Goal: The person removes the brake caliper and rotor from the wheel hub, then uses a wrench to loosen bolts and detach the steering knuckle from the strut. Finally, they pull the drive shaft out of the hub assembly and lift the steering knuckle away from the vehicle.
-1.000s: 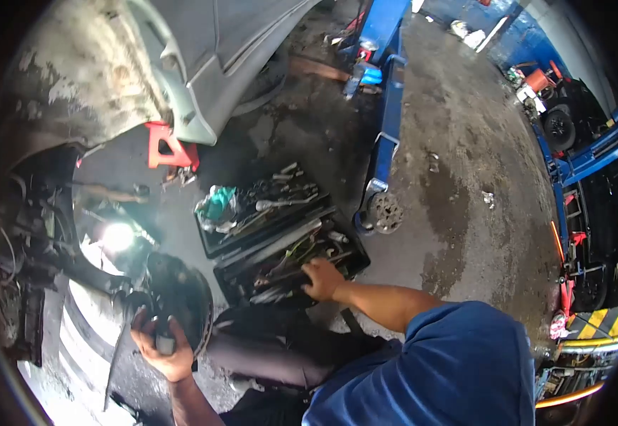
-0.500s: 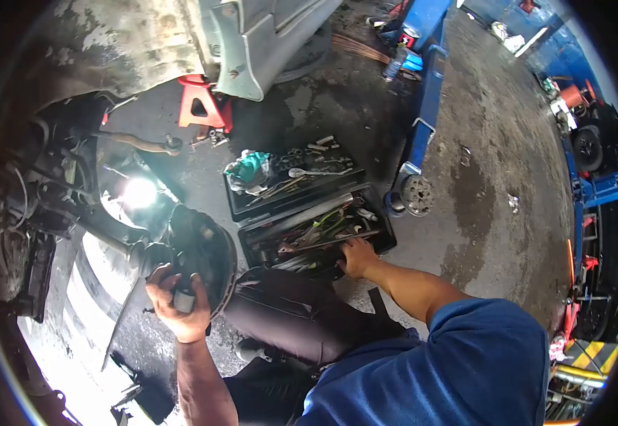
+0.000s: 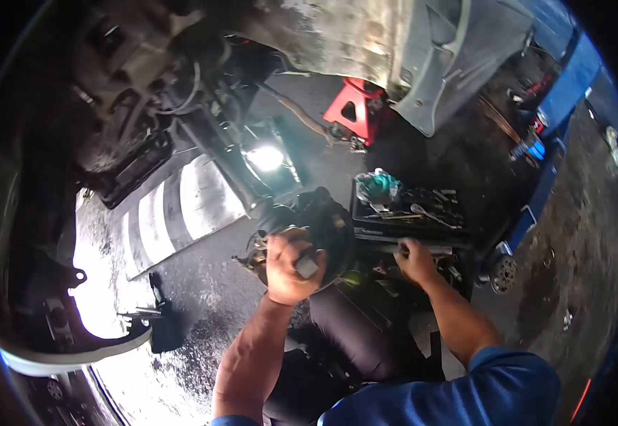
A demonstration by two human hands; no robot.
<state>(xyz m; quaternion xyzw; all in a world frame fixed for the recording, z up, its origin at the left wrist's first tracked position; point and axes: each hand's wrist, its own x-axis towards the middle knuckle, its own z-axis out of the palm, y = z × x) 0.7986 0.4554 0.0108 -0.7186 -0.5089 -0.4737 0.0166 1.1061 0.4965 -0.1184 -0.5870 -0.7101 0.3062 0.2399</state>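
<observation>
My left hand point(image 3: 291, 273) is closed round a short grey metal cylinder point(image 3: 307, 266), whose blunt end faces me. Just behind that hand is the dark round wheel hub assembly point(image 3: 334, 227) on the car's axle; whether they touch is hidden. My right hand point(image 3: 415, 263) is over the tool box tray point(image 3: 465, 273) with its fingers curled in. Something dark shows at its fingertips, too small to name. Loose hand tools lie in the tray below. The raised lid point(image 3: 355, 206) behind holds sockets, a ratchet point(image 3: 426, 215) and a crumpled bag point(image 3: 378, 186).
A bright work lamp point(image 3: 266, 157) shines behind the hub. The red jack stand point(image 3: 355, 110) is under the car body point(image 3: 337, 42). A blue lift arm point(image 3: 532, 206) runs along the right. A striped panel point(image 3: 181, 206) lies on the floor at left.
My view has swung left, so everything sits further right. My right hand has lifted from among the tools and its fingers have curled. My left hand still holds the grey cylinder by the hub.
</observation>
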